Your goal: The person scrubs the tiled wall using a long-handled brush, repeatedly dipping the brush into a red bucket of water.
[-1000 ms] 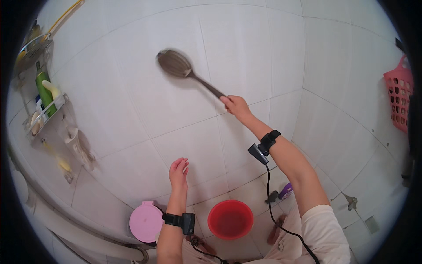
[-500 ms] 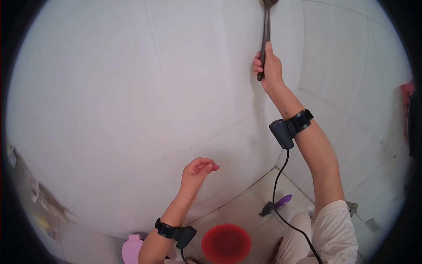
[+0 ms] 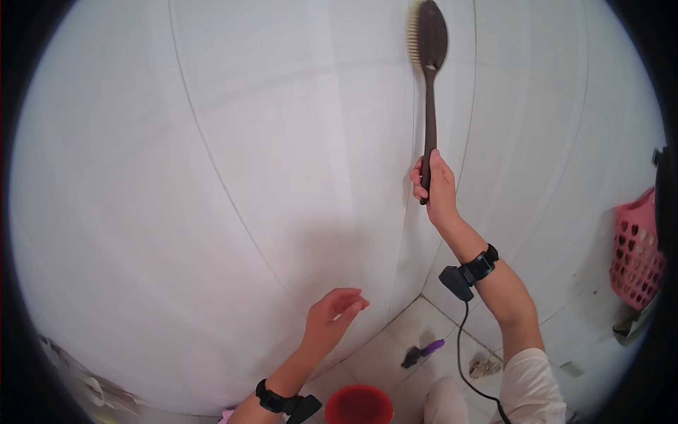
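My right hand point(image 3: 436, 187) is closed around the lower end of a long-handled scrub brush point(image 3: 431, 92), with a dark brown back and pale bristles. The brush stands upright, its bristles turned left toward the white tiled wall point(image 3: 282, 141) near the corner; whether they touch it I cannot tell. Lower down, my left hand point(image 3: 335, 316) hangs before the wall with nothing in it. Its fingers are loosely curved, and a gap shows between them and the thumb. A black strap with a small box sits on each forearm.
A red basin point(image 3: 359, 408) stands on the tiled floor near my legs. By the corner lies a small purple-handled brush point(image 3: 432, 347) with dark bristles. A pink perforated basket point(image 3: 635, 251) hangs on the right wall. A black cable runs down from my right forearm.
The view has tilted upward, so the whole brush head now shows and the basin sits lower. Both hands appear lower in the picture. The pink basket has come further into view.
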Tool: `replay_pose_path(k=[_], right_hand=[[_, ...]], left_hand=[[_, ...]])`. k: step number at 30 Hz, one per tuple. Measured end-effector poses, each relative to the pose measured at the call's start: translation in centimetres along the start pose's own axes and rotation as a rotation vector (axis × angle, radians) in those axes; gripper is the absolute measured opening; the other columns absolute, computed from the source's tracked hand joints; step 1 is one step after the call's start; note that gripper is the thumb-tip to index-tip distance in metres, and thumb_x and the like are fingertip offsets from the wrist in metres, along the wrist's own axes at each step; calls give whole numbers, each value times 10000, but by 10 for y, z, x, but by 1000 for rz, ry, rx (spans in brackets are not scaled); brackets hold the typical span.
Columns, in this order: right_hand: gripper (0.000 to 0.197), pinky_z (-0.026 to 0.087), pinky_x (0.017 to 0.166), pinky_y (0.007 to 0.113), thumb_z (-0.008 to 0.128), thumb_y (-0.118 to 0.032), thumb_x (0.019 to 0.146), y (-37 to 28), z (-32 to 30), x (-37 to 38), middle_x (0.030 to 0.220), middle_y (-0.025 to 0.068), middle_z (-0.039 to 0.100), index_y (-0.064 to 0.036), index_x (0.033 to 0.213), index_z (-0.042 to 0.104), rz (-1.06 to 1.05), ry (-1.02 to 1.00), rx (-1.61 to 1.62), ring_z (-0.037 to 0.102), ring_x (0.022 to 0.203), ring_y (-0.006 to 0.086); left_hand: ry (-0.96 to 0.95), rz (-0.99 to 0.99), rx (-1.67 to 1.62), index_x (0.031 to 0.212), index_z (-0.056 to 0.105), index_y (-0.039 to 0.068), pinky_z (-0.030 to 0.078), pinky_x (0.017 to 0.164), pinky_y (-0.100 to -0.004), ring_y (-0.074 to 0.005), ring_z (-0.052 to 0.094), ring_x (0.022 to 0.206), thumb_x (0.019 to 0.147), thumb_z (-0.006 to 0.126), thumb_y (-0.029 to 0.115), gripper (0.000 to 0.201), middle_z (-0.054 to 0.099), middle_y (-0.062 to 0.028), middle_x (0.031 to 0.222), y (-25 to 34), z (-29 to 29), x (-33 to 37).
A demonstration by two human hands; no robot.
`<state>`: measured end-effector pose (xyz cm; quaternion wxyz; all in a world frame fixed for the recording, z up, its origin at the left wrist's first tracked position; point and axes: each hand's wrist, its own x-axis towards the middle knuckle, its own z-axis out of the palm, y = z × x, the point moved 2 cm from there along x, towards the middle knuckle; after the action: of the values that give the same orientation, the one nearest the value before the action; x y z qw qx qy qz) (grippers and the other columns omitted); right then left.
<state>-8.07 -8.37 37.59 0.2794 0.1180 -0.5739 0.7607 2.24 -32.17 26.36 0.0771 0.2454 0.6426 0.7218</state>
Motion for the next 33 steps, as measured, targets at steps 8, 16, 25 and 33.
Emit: replay_pose_path(k=[8, 16, 25, 33], right_hand=[[353, 299, 404, 207, 341, -297, 907, -62, 86, -42, 537, 15, 432, -55, 661, 417, 70, -255, -132, 378, 451, 70], [267, 335, 405, 214, 375, -214, 901, -153, 104, -54, 546, 17, 446, -24, 725, 438, 260, -450, -122, 401, 444, 75], [219, 366, 408, 216, 460, -189, 865, -194, 92, -2, 545, 20, 470, -9, 746, 497, 210, -566, -126, 432, 451, 69], [447, 284, 333, 214, 441, -440, 849, -201, 40, 95, 483, 4, 424, -49, 637, 484, 299, 9, 22, 357, 360, 73]], left_hand=[[168, 139, 46, 1085, 463, 5, 415, 828, -288, -172, 538, 935, 827, 471, 6, 258, 555, -109, 1008, 144, 8, -8], [295, 182, 60, 1197, 376, 9, 399, 841, -265, -170, 493, 1010, 858, 457, 70, 354, 510, -108, 1098, 241, 42, 45], [517, 162, 278, 991, 494, -24, 424, 756, -227, -123, 551, 849, 886, 427, 159, 221, 595, -91, 927, 286, 71, 94], [561, 113, 184, 1014, 513, -28, 436, 798, -246, -148, 559, 867, 816, 537, 67, 221, 592, -108, 939, 295, 21, -7]])
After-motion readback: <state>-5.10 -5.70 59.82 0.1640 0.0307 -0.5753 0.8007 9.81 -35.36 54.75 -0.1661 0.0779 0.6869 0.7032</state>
